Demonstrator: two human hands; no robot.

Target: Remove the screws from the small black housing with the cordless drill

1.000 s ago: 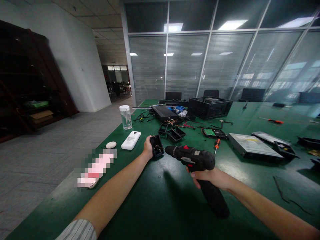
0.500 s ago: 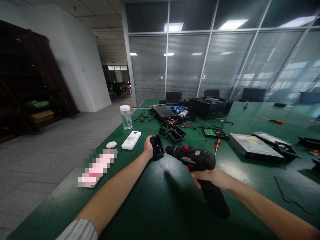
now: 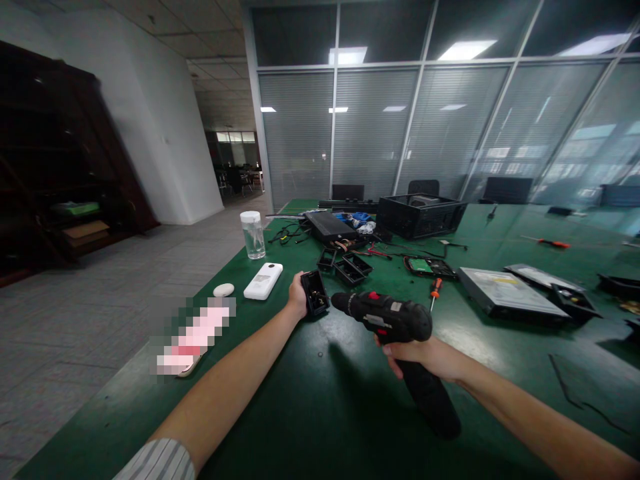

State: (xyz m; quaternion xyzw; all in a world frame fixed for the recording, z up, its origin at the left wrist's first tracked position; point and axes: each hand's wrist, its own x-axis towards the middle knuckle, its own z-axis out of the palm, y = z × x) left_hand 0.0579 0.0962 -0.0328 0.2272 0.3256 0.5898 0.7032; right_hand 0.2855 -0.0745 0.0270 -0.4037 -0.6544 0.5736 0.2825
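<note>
At the middle of a green desk [image 3: 300, 413], the left hand [image 3: 298, 295] has its fingers clamped on the side of a small, tilted black box [image 3: 315, 293]. The right hand [image 3: 423, 353] has its fingers wrapped around the handle of a black drill [image 3: 385, 315], its nose pointing at the box. The dark interior hides whether the tip touches anything. A weak one-handed hold could let the box twist; a drill held off-line could slip toward the left fingers.

Head-cam view's shifted v. slightly L.
</note>
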